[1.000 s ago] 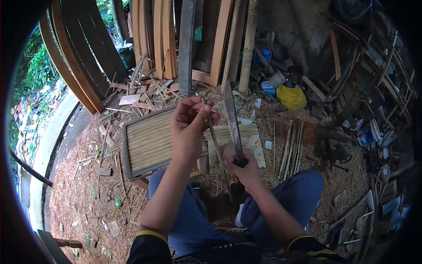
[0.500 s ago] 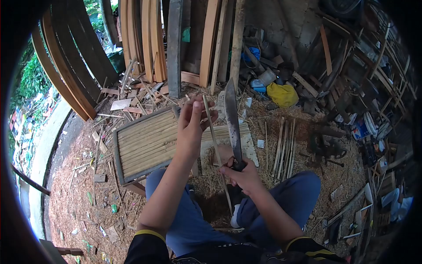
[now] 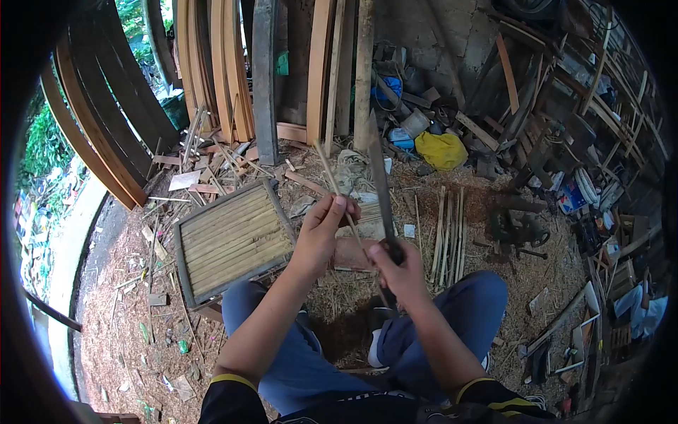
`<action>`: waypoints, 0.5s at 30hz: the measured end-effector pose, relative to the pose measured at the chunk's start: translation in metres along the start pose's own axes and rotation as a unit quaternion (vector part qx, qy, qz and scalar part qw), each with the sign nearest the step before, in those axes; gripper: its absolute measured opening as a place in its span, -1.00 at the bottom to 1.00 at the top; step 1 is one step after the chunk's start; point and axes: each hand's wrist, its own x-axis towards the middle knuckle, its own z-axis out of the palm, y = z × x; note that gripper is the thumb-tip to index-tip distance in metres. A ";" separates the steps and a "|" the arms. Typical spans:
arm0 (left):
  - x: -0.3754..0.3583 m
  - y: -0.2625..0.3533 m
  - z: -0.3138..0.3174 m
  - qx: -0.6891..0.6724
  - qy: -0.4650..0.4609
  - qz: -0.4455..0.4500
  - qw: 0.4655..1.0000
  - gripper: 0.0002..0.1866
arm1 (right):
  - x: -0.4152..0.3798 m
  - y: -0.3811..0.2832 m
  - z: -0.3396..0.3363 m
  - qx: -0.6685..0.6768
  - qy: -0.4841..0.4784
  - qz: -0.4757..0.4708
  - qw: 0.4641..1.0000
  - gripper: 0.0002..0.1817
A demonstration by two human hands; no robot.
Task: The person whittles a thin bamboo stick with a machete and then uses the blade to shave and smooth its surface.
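Observation:
My left hand (image 3: 322, 237) pinches a thin bamboo stick (image 3: 326, 167), which slants from upper left down toward my right hand. In my right hand (image 3: 400, 274) is the dark handle of a machete (image 3: 380, 185), its long blade pointing up and turned nearly edge-on. The stick's lower part passes right at my right thumb and continues below it, between my knees. Behind my hands, a flat reddish-brown block (image 3: 354, 256) and a bundle of thin pale sticks (image 3: 369, 214) lie on the ground.
A framed panel of bamboo slats (image 3: 233, 240) lies to the left of my knees. Several bamboo strips (image 3: 452, 233) rest in a row on the right. Tall planks (image 3: 265, 85) stand at the back. A yellow bag (image 3: 441, 150), a rusty metal tool (image 3: 519, 230) and scrap wood crowd the right.
My left hand has moved down and right along with the stick, closer to my right hand. The machete has turned so its blade looks narrower. The view has shifted slightly.

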 end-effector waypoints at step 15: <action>-0.027 0.036 0.036 -0.092 -0.039 -0.104 0.990 -0.74 | 0.028 -0.092 -0.059 -0.399 -0.027 -0.374 0.837 -0.60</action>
